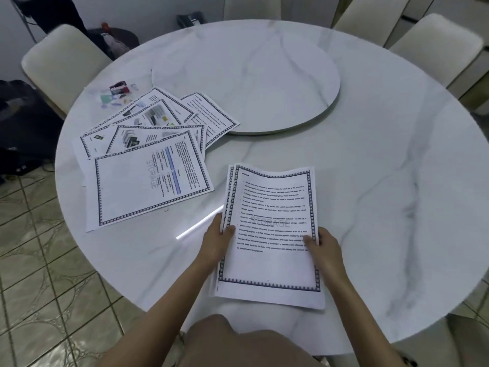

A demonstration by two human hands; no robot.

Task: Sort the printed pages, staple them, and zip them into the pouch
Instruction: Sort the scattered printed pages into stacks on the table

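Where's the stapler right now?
In the head view, the stapler lies far left on the table, on the clear pouch, just beyond the loose pages.

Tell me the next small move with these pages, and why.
Probably take another sheet from the fanned loose pages and add it to the held stack. The left hand and right hand grip only a few; most still lie spread, unsorted.

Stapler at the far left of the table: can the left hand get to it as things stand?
Probably not yet. The left hand is gripping the held stack with the right hand. The stapler lies beyond the loose pages, nothing covering it, so letting go frees the way.
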